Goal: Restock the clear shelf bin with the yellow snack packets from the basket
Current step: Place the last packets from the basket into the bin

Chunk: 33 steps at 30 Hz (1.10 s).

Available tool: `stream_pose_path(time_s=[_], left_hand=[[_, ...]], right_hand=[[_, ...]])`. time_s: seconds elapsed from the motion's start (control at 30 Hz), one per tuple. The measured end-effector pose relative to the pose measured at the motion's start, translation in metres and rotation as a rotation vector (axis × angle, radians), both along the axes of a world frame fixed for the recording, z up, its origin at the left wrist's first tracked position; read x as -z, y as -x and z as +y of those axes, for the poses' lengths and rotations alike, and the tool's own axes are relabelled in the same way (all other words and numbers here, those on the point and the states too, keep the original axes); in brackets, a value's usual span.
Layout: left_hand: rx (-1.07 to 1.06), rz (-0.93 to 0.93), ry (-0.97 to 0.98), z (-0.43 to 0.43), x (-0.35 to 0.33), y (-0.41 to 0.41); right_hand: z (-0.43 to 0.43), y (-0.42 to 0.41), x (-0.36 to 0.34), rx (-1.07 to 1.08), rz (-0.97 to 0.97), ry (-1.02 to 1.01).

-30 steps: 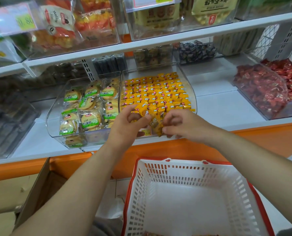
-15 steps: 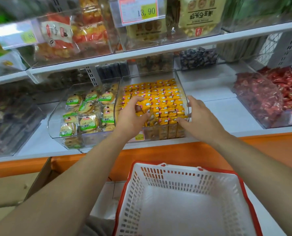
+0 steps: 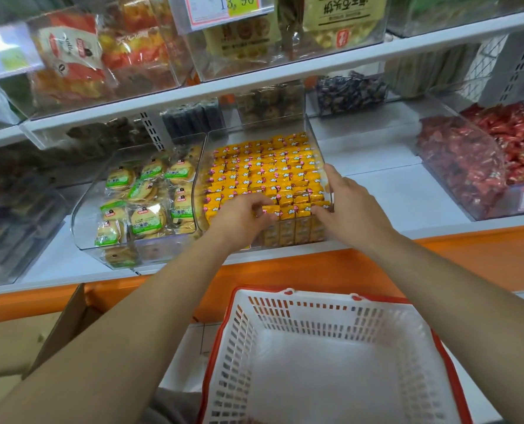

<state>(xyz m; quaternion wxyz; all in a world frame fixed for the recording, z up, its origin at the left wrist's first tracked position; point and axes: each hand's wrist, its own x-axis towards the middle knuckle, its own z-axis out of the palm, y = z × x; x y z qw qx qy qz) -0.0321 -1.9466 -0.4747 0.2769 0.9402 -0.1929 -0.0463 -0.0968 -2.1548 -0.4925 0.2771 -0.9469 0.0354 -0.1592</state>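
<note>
Both hands have parted since a second ago: then they met in front of the shelf over a clutch of packets, and now they sit inside the clear bin (image 3: 313, 139). My left hand (image 3: 242, 214) has come down from mid-bin to the front row. My right hand (image 3: 349, 206) has slid forward along the right wall to the front-right corner.

The yellow packets (image 3: 263, 169) fill the bin in tight rows running left to right, with the front row standing on edge against the front wall. My left hand's fingers curl down over the tops of that row. I cannot tell whether they pinch a packet or only press it in. My right hand is spread and fairly straight, thumb up along the wall and fingertips against the last packets of the front row. It grips nothing.

What the next move turns on is the basket (image 3: 285, 304) — it lies straight below and toward me, between my forearms. It looks nearly bare, with only a dim scrap at the frame's bottom edge. My right forearm crosses over its right rim, so I judge that hand has the shorter drop.

The bin of green-labelled biscuits (image 3: 144, 194) stands touching on the left.
</note>
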Motion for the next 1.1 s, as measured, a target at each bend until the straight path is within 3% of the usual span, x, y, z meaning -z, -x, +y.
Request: stream_pose_path(time_s=[0.27, 0.43, 0.57, 0.63, 0.73, 0.9, 1.1], left_hand=[[-0.056, -0.125, -0.089, 0.003, 0.007, 0.009], [-0.060, -0.092, -0.226, -0.001, -0.003, 0.025], [0.013, -0.338, -0.060, 0.005, 0.003, 0.064], [0.069, -0.235, 0.013, 0.006, 0.016, 0.084], [0.151, 0.005, -0.114, 0.002, 0.048, 0.105], [0.112, 0.286, -0.166, 0.000, 0.138, 0.144], [0.245, 0.678, -0.372, 0.003, 0.266, 0.185]], right_hand=[[0.001, 0.001, 0.008, 0.003, 0.023, 0.028], [0.001, 0.019, -0.001, -0.015, 0.051, -0.022], [-0.007, 0.042, -0.007, 0.012, 0.010, -0.011], [-0.010, 0.061, -0.001, -0.040, 0.063, -0.088], [-0.007, 0.093, 0.023, -0.122, 0.249, -0.193], [0.000, 0.136, 0.105, -0.247, 0.686, -0.044], [0.011, 0.171, 0.225, -0.220, 1.058, -0.073]])
